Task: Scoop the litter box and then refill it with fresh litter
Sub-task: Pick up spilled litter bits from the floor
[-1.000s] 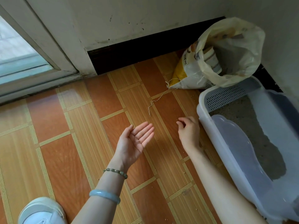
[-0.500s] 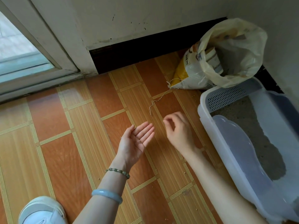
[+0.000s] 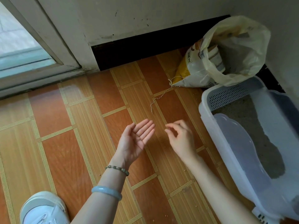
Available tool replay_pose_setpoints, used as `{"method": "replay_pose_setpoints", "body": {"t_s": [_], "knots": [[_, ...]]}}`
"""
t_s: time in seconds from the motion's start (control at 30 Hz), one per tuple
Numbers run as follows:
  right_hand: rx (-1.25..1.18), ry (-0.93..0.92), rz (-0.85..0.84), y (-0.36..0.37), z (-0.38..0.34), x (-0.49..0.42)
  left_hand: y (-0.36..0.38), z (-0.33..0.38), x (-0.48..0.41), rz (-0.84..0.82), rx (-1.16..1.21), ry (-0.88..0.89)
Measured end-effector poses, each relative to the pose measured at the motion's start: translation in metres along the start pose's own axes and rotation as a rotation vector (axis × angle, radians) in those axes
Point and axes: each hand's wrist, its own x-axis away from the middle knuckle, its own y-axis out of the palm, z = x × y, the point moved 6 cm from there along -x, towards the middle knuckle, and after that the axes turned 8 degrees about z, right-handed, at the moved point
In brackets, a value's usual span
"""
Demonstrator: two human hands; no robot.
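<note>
Few grains lie on my open, palm-up L hand; R hand is curled, can't tell if pinching one. Tilt that palm & they spill short of the litter box on my right.

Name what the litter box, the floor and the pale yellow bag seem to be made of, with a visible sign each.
Litter box: moulded plastic, semi-glossy; smooth pale walls, slotted grille. Floor: probably vinyl or glazed tile with a printed wood pattern; a bright reflection lies on it. Pale yellow bag: thin plastic film; translucent, crumpled, a printed sack shows through.
</note>
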Motion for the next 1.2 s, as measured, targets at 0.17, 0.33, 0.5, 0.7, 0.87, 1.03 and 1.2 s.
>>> {"method": "replay_pose_setpoints", "body": {"t_s": [0.17, 0.33, 0.5, 0.7, 0.87, 1.03, 1.2], "knots": [[0.056, 0.079, -0.182, 0.03, 0.019, 0.023, -0.009, 0.005, 0.001, 0.019, -0.001, 0.012], [0.069, 0.067, -0.128, 0.033, 0.016, 0.022, -0.013, 0.004, -0.002, 0.031, 0.012, 0.01], [0.088, -0.034, -0.077, 0.033, 0.012, 0.021, -0.014, 0.003, -0.001, 0.019, 0.02, 0.004], [0.19, -0.222, -0.108, 0.038, 0.003, 0.02, -0.016, -0.001, 0.0, 0.02, 0.015, -0.009], [0.342, -0.268, -0.17, 0.042, -0.008, 0.018, -0.019, -0.003, 0.0, 0.039, -0.019, -0.007], [0.084, -0.119, -0.165, 0.029, -0.023, 0.012, -0.021, -0.003, -0.001, 0.058, -0.043, -0.002], [-0.088, -0.191, -0.164, 0.018, -0.072, 0.011, -0.013, -0.007, -0.002, 0.053, -0.041, -0.015]]}}
